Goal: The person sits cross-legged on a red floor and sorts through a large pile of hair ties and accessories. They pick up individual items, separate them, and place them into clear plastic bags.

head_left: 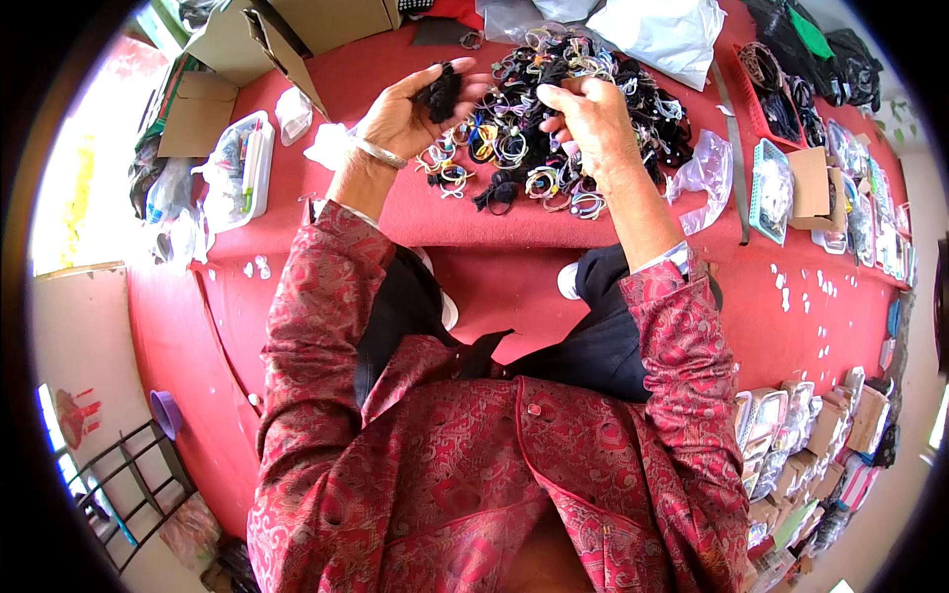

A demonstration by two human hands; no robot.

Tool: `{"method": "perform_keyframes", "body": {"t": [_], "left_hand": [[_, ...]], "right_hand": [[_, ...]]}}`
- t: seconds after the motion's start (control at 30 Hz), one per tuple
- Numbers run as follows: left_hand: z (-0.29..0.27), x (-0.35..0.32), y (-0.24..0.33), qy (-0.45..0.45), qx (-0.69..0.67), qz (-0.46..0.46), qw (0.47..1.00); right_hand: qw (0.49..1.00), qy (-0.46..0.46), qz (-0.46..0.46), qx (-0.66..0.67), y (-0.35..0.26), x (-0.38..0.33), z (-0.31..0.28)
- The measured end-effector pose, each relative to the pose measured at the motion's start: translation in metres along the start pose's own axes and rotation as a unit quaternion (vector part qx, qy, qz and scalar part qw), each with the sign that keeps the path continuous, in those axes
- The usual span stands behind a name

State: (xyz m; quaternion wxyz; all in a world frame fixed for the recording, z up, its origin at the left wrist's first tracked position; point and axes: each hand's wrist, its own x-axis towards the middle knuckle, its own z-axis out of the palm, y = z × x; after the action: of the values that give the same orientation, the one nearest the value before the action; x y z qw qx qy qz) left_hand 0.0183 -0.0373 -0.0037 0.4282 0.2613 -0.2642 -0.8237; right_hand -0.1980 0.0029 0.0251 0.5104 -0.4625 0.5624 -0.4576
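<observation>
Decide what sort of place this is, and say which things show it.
Probably a small workshop or stockroom: a heap of what look like hair ties lies on a red-covered table, and boxes and plastic packs crowd the lower right.

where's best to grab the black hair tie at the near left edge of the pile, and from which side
Probably pinch the black hair tie by its thick, bunched middle, coming from the wearer's side and slightly left. It faces bare red cloth there, while coloured loops crowd its right and the pile rises behind.
</observation>
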Motion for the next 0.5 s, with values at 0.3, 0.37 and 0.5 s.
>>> {"method": "perform_keyframes", "body": {"t": [0.3,0.37,0.5], "left_hand": [[-0.112,0.053,-0.009,0.297,0.402,-0.041,0.865],[-0.162,0.054,-0.005,-0.097,0.92,0.185,0.333],[-0.15,0.08,-0.027,0.198,0.74,-0.082,0.638]], "right_hand": [[0.999,0.019,0.018,0.04,-0.005,0.013,-0.034],[1.0,-0.01,0.017,-0.006,-0.005,0.016,-0.029],[0.999,-0.029,0.015,-0.017,0.002,0.015,-0.015]]}}
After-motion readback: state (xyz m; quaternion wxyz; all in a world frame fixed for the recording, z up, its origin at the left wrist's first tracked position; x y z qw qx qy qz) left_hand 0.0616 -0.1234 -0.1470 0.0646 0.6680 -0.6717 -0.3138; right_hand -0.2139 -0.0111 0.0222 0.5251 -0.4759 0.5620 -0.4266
